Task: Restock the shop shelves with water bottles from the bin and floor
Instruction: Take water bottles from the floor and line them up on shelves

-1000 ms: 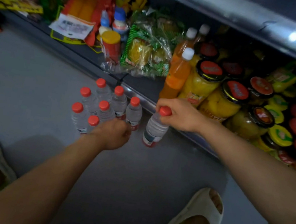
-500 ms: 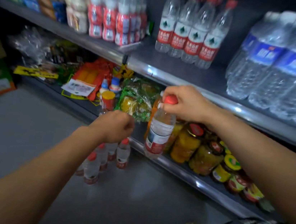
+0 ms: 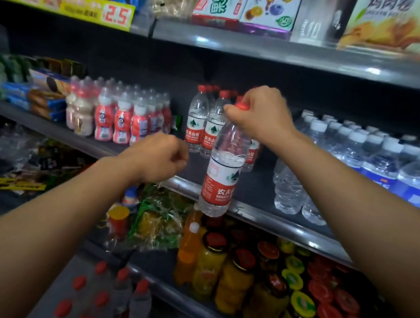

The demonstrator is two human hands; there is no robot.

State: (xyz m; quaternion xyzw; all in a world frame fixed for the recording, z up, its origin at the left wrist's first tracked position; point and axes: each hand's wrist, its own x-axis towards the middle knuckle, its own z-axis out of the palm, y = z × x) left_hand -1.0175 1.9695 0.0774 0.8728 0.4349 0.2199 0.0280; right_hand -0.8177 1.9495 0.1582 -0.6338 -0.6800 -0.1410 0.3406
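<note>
My right hand grips the red cap of a clear water bottle with a red label. The bottle hangs upright in front of the middle shelf, its base just below the shelf edge. Right behind it, a row of matching red-capped bottles stands on that shelf. My left hand is curled into a fist to the left of the held bottle, with nothing visible in it. Several more red-capped bottles stand on the floor at the bottom, blurred.
Blue-labelled water bottles fill the right of the middle shelf, and small red drink bottles stand on its left. Jars and orange juice crowd the bottom shelf. Snack boxes sit on the top shelf.
My right hand has lifted the bottle from the floor up to the middle shelf level. The view has tilted upward, and my left fist has risen with it.
</note>
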